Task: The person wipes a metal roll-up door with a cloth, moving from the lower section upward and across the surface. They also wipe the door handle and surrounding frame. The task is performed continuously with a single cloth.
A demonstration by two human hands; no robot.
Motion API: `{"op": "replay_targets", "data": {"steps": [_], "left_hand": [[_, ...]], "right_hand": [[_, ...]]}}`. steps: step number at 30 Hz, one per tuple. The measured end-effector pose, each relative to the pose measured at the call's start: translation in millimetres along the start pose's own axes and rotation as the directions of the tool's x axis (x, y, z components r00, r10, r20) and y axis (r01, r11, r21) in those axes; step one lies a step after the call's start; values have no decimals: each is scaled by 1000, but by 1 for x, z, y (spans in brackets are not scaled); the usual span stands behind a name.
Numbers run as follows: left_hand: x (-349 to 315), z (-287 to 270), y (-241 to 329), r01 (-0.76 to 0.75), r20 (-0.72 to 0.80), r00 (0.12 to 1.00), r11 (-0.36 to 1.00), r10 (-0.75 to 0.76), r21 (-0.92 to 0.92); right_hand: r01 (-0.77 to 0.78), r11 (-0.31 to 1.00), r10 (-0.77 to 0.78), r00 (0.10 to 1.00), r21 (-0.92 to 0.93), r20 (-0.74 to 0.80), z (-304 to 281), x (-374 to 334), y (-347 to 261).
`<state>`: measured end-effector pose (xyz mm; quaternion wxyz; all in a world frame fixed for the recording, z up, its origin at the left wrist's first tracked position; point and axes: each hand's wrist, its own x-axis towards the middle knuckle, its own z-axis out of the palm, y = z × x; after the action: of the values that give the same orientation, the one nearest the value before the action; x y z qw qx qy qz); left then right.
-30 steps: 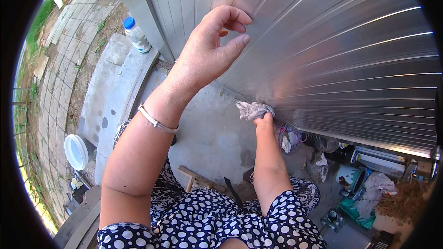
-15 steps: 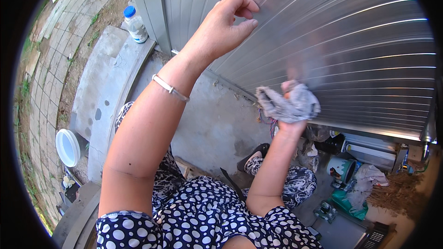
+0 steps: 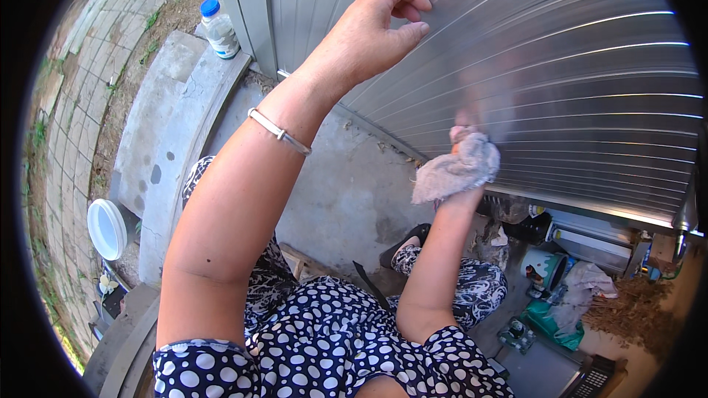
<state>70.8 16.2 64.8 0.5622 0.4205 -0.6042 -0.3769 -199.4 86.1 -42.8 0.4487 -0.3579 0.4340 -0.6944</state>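
Observation:
A tall ribbed metal panel (image 3: 575,66) with a shiny silver surface fills the upper right. My left hand (image 3: 383,29) is raised at its upper part, fingers loosely curled and the thumb apart from them; nothing shows in its grasp. Whether its fingertips touch the metal, I cannot tell. Lower on the panel, my right hand (image 3: 463,134) grips a crumpled greyish rag (image 3: 459,169). The rag drapes over most of that hand, leaving only some fingertips in sight, and a blurred reflection shows on the metal beside it.
A blue-capped plastic bottle (image 3: 219,29) stands on the concrete step (image 3: 158,155) at left, with a white bucket (image 3: 107,229) tipped beside it. At lower right are a paint-streaked can (image 3: 543,269), a green bag (image 3: 554,322) and a black crate (image 3: 596,376). Paving lies at far left.
My right hand has shifted slightly with the rag, which now hangs more bunched toward the wrist. My left hand has moved a little right and up. The view has shifted slightly.

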Motion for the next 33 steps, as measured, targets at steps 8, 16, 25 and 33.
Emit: {"op": "replay_targets", "data": {"steps": [8, 16, 25, 33], "left_hand": [[-5, -9, 4, 17, 55, 998, 996, -22, 83], [-10, -14, 3, -17, 30, 999, 998, 15, 69], [-3, -5, 4, -56, 72, 996, 998, 54, 37], [2, -7, -3, -25, 113, 993, 1000, 24, 2]], "right_hand": [[-494, 682, 617, 785, 539, -61, -85, 8, 160], [-672, 85, 970, 224, 736, 93, -93, 14, 230], [-612, 504, 814, 573, 610, -97, -27, -8, 121], [-321, 935, 293, 938, 151, 182, 56, -4, -53]]}}
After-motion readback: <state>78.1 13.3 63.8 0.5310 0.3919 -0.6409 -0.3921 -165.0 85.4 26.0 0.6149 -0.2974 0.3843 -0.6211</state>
